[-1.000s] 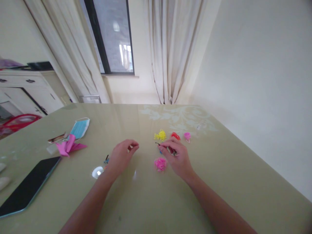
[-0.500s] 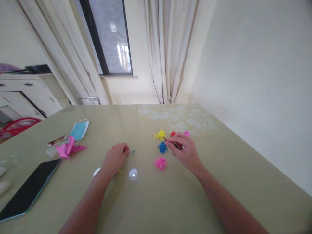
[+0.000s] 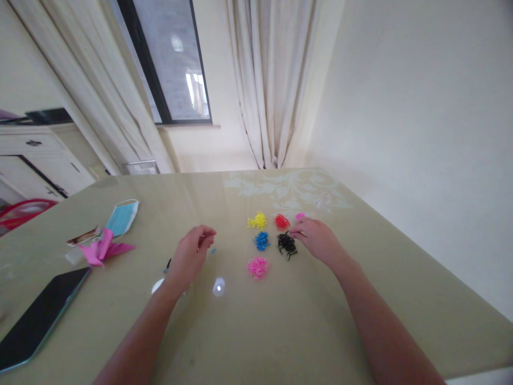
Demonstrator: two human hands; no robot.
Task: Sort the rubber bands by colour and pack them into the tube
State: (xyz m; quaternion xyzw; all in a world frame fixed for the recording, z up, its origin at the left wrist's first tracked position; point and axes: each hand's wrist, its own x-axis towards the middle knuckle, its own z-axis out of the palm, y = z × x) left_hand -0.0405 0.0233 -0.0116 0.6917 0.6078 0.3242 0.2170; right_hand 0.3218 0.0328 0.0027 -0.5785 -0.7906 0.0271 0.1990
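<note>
My right hand (image 3: 316, 240) is at the right edge of a pile of small black rubber bands (image 3: 286, 244), its fingers pinched together; whatever they hold is too small to make out. My left hand (image 3: 194, 248) hovers left of the piles with fingers curled toward the thumb, and its fingertips hide anything between them. A tiny blue band (image 3: 214, 251) lies just beside it. Around the black pile sit piles of yellow bands (image 3: 258, 220), red bands (image 3: 282, 222), blue bands (image 3: 262, 241) and pink bands (image 3: 258, 268). Behind my right hand, a pink round piece (image 3: 300, 216) shows partly.
A white round object (image 3: 157, 286) and a small dark-tipped item (image 3: 167, 266) are partly covered by my left forearm. Further left lie a black tablet (image 3: 44, 315), a pink folded paper shape (image 3: 105, 248) and a blue face mask (image 3: 122, 217). A wall borders the table's right side.
My right hand has moved from above the blue pile rightward to the black pile's edge, uncovering the black and red piles. My left hand has lifted slightly. The view has shifted a little.
</note>
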